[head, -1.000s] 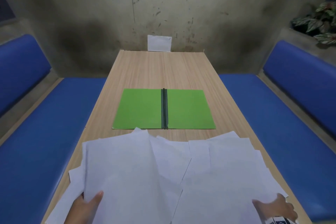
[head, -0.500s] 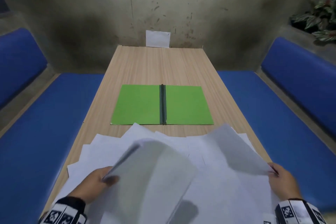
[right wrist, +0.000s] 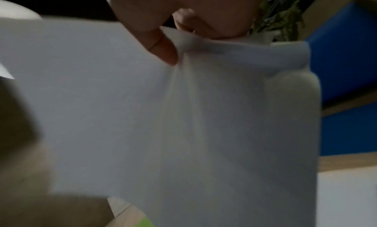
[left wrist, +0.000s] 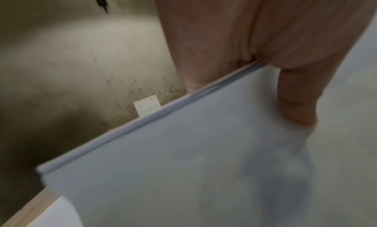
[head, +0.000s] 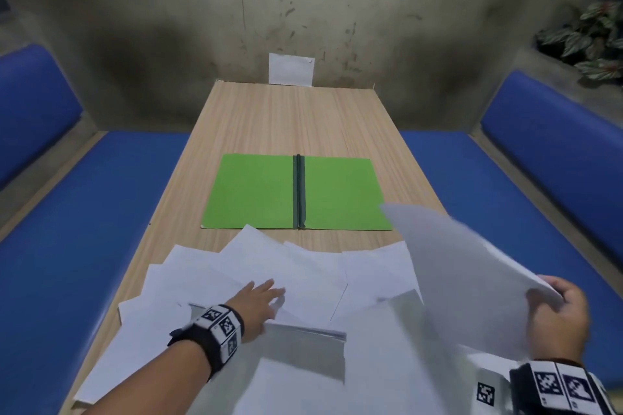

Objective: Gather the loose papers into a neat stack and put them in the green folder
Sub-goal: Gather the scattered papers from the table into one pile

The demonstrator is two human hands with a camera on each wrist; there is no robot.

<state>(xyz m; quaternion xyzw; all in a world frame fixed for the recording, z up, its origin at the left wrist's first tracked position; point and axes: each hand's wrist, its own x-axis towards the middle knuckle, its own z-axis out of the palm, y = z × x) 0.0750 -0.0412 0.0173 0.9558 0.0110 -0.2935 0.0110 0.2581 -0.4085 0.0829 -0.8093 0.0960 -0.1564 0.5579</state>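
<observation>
The green folder lies open and flat in the middle of the wooden table. Loose white papers are fanned out across the near end. My left hand grips a thin stack of sheets raised a little over the spread. In the left wrist view the thumb lies on one face of that stack. At the right, my right hand pinches the corner of a single sheet, lifted and tilted so that it hides the folder's near right corner. The right wrist view shows the thumb creasing that sheet.
Blue padded benches run along the left and right of the table. A small white card leans on the stained wall at the far end. A potted plant sits on the ledge at back right.
My left hand has carried its stack from the left edge toward the middle of the spread. My right hand has lifted its sheet higher and further right.
</observation>
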